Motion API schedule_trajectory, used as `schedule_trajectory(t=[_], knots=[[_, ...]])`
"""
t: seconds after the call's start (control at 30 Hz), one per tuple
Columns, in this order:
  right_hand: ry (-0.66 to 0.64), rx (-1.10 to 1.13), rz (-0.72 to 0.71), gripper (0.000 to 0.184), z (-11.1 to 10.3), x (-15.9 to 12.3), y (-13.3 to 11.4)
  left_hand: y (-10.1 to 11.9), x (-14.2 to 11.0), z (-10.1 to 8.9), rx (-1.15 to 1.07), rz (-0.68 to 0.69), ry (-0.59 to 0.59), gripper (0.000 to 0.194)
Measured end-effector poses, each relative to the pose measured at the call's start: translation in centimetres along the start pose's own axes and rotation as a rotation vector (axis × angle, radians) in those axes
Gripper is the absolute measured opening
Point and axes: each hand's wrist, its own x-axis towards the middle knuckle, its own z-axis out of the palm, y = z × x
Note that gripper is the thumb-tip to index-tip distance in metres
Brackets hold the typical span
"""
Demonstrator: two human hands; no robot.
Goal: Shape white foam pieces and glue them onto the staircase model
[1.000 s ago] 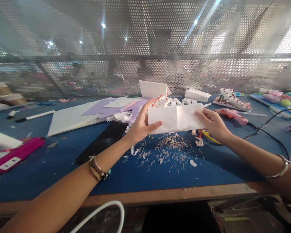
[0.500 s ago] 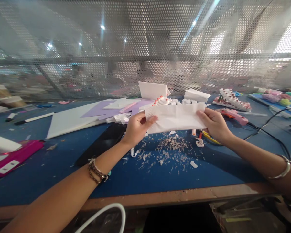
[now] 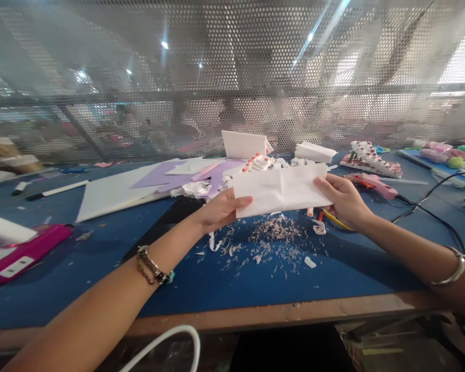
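A folded white tissue (image 3: 281, 190) is stretched between my two hands above the blue table (image 3: 256, 289). My left hand (image 3: 225, 209) pinches its left end, thumb in front and the other fingers behind. My right hand (image 3: 343, 199) grips the right end the same way, with fingertips hidden behind the tissue. Below lies a pile of paper shreds (image 3: 279, 229). Just beyond the tissue, partly covered by it, are white crumpled pieces with red dots (image 3: 258, 162).
On the right are a pink glue gun (image 3: 383, 187) with its black cable and a white, red-dotted model (image 3: 374, 159). White boards (image 3: 112, 194), purple paper (image 3: 158, 174), a black marker (image 3: 56, 190) and a magenta power strip (image 3: 27, 253) lie left. A perforated metal screen (image 3: 232, 67) stands behind.
My left hand has shifted its hold at the tissue's left end, with the wrist turned and the thumb lower. The tissue tilts slightly down at the left. My right hand stays nearly still.
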Motion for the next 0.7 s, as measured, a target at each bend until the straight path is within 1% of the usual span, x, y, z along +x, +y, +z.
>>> schedule_trajectory(t=[0.1, 0.2, 0.33, 0.4, 0.47, 0.6, 0.7], knots=[[-0.064, 0.006, 0.011, 0.028, 0.1, -0.1, 0.1, -0.4, -0.2, 0.2, 0.022, -0.046, -0.014, 0.04], [-0.132, 0.007, 0.025, 0.029, 0.0, -0.2, 0.1, -0.4, -0.3, 0.1, 0.071, -0.072, -0.023, 0.034], [-0.284, -0.016, 0.068, 0.031, -0.4, -0.1, 0.1, 0.2, -0.5, -0.5, 0.127, -0.066, -0.041, 0.037], [-0.336, -0.026, 0.084, 0.03, -0.5, 0.0, 0.1, 0.6, -0.6, -0.7, 0.147, -0.06, -0.061, 0.039], [-0.349, -0.026, 0.093, 0.031, -0.6, 0.0, 0.0, 0.9, -0.7, -0.7, 0.159, -0.055, -0.087, 0.042], [-0.33, -0.007, 0.1, 0.029, -0.7, 0.0, -0.3, 1.3, -0.7, -0.7, 0.173, -0.027, -0.122, 0.046], [-0.332, 0.037, 0.118, 0.026, -0.8, 0.1, -0.4, 1.4, -0.6, -0.8, 0.177, -0.015, -0.142, 0.037]])
